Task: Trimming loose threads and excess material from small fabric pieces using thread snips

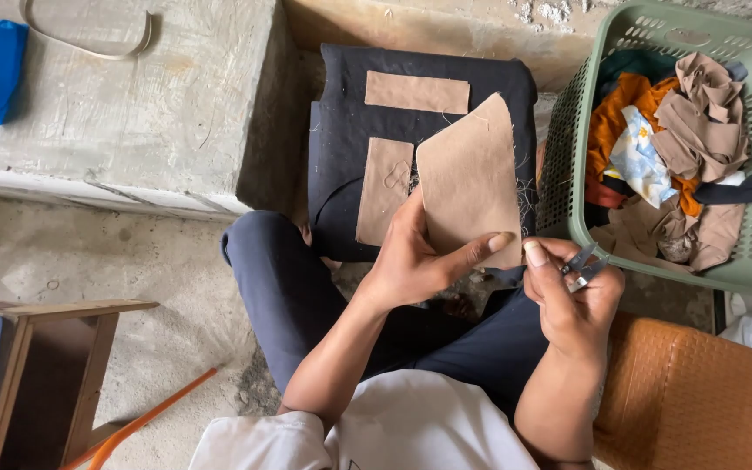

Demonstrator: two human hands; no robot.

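Here, seated on the floor. My left hand [411, 261] grips a tan fabric piece [470, 178], thumb stretched across its lower edge, fingers closed behind it. The piece stands upright just in front of the black cushion [424, 70], overlapping its right half. My right hand [572, 300] is closed round small metal thread snips [583, 265], thumb tip touching the bottom corner of the tan piece. Two more tan patches [417, 91] lie flat on the cushion, one near its top, one lower left. Right of the cushion: green laundry basket [580, 139], heaped with fabric scraps [698, 122], tan, orange, pale blue. Left of the cushion: concrete step [132, 104]. Well left, wooden stool [45, 348].
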